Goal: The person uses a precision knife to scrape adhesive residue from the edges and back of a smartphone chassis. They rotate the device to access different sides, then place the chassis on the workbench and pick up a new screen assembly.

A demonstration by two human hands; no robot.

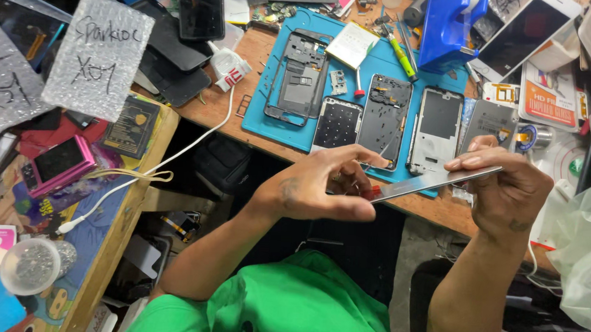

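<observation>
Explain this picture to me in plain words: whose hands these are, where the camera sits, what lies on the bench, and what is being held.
There is one picture, taken by a camera worn on a person's head and looking down past their green shirt. Both bare hands are that person's own. The right hand and the left hand together hold a thin flat phone panel edge-on above the bench edge. On the wooden bench lies a blue work mat carrying opened phone frames and back covers. A green-handled screwdriver lies further back. A white cable trails toward a side table with a pink device.
</observation>
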